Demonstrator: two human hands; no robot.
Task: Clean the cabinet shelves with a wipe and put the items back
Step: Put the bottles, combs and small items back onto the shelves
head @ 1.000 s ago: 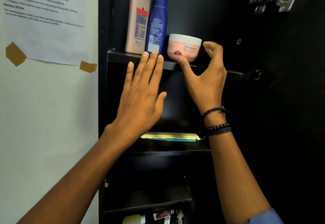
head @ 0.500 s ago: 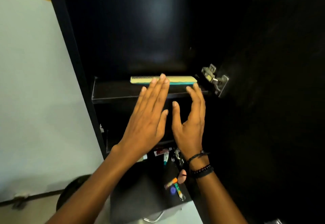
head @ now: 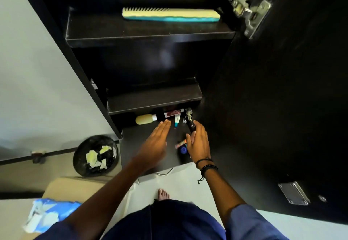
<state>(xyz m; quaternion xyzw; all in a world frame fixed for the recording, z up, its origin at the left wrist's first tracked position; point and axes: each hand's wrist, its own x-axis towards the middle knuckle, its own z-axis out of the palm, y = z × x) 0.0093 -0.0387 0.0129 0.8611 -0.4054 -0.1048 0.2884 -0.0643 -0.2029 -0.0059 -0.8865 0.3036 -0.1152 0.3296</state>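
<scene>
Two shelves up top look sorted, so now I'm down at the bottom of the cabinet [head: 263, 89] where the small stuff is piled. Door's swung open on the right, dark inside, hard to see much. Upper shelf [head: 150, 32] has just the yellow-and-teal comb [head: 170, 14] lying along the far edge. The shelf below it [head: 154, 98] looks bare from here. Left of the cabinet on the floor is a black bin [head: 95, 156] with crumpled wipes in it, and the blue wipe pack [head: 47, 213] sits near me at bottom left — none in my hands right now.

On the bottom board [head: 135, 145] there's a bottle with a pale yellow cap [head: 146, 119] lying on its side at the far left, a small white-and-teal tube [head: 177, 121] beside it, and an orange-pink tube [head: 180, 142] plus a blue cap [head: 183, 149] nearer, by my right thumb.

My left hand [head: 156, 143] is flat, fingers pressed together, tips nearly at the bottle. My right hand [head: 199, 142] is curled around a thin dark thing [head: 191, 125] — can't tell what it is, too shadowed.

How I'd do this well, I reckon: lift one item at a time, grip the bottle round its middle so it doesn't roll, and set things upright toward the back so nothing slides off the edge.
</scene>
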